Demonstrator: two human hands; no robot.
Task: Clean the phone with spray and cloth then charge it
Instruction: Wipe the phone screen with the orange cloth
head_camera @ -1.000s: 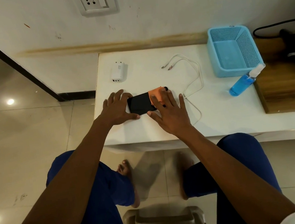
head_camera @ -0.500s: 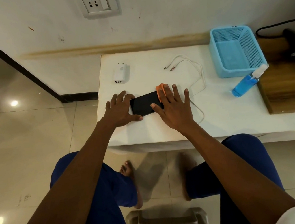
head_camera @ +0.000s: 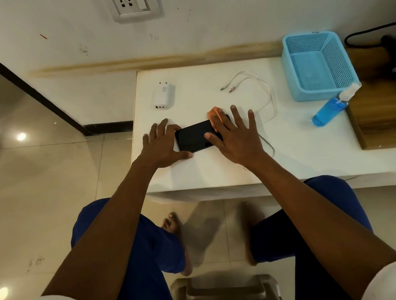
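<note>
Two hands working on one phone (head_camera: 196, 136), lying flat and screen-up near the front left of the white surface (head_camera: 306, 150). Bracing the phone's left end with the left hand (head_camera: 163, 145): fingers spread and mostly straight, thumb along the near edge, apparently stopping the device from sliding under the wiping pressure. Pressing the orange cloth (head_camera: 213, 115) onto the phone's right end with the right hand (head_camera: 235, 139), fingers extended flat and splayed rather than curled, probably spreading the load across the glass; only a corner of the cloth showing beyond the fingertips. Judging the step in hand as the wipe, with charging not yet begun.

Lying on its side at the right, well apart from the phone: the blue spray bottle (head_camera: 331, 109), just in front of the blue basket (head_camera: 318, 64), nozzle pointing toward the basket, within reach for another application. Waiting farther back on the surface: the white charger adapter (head_camera: 163, 96), ports facing the person, unplugged, below the wall socket (head_camera: 134, 0). Trailing loose behind and right of the right hand: the white cable (head_camera: 264, 94), both plug ends free, connected to nothing visible, so needing joining to adapter and phone later.
</note>
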